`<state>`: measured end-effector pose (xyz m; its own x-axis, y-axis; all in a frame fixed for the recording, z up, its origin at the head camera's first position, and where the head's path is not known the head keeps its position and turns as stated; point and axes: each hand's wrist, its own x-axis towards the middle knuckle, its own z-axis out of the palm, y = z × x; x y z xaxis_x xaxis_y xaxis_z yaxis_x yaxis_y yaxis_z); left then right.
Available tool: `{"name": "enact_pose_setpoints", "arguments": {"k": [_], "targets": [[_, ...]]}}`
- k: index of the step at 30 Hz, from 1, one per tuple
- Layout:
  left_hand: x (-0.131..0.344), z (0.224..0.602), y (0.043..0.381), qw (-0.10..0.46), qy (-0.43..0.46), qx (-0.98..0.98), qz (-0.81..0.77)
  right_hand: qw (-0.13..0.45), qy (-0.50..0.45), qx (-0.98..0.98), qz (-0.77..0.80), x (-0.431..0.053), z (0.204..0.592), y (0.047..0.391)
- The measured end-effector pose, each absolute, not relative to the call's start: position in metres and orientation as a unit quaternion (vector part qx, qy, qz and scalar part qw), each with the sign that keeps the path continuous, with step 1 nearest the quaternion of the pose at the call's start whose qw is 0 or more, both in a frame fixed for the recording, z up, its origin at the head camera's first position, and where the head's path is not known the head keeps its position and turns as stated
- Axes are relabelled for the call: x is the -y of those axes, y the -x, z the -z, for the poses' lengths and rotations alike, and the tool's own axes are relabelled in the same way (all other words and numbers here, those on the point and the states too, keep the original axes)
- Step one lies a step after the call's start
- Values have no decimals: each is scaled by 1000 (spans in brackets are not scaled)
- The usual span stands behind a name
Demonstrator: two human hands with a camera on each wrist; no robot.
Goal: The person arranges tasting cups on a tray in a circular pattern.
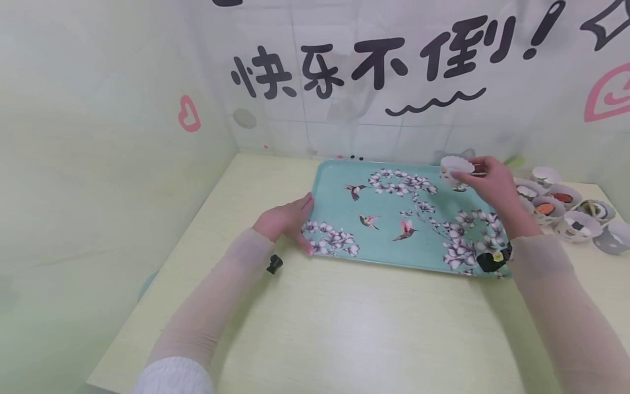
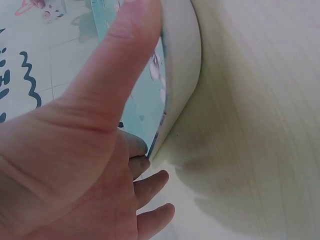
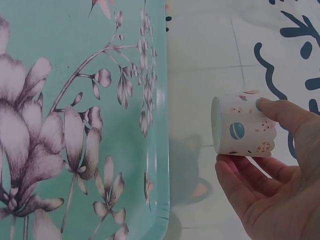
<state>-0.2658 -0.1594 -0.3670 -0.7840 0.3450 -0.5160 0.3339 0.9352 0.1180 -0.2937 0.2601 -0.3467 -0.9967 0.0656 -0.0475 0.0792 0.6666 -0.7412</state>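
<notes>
A white paper baking cup (image 3: 245, 125) with small coloured prints and a scalloped rim is pinched between the thumb and fingers of my right hand (image 1: 494, 183). It is held above the far right part of a turquoise tray (image 1: 389, 235) printed with magnolia blossoms and hummingbirds. My left hand (image 1: 287, 219) rests at the tray's left edge. In the left wrist view, the left thumb (image 2: 117, 65) lies along the rim, and the other fingers are extended beside the tray's corner.
Several paper cups (image 1: 578, 224) with small items in them cluster right of the tray. The pale wooden table (image 1: 364, 328) runs toward me. A wall (image 1: 344, 120) with black lettering stands close behind the tray. Black wrist gear (image 1: 492, 260) overlaps the tray's near right corner.
</notes>
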Motion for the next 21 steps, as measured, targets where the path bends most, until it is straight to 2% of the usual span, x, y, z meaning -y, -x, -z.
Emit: {"name": "enact_pose_setpoints", "arguments": {"k": [21], "targets": [[156,365,265,275,-174,-945,20,0,-22,-910,415,-245,357,321]]}}
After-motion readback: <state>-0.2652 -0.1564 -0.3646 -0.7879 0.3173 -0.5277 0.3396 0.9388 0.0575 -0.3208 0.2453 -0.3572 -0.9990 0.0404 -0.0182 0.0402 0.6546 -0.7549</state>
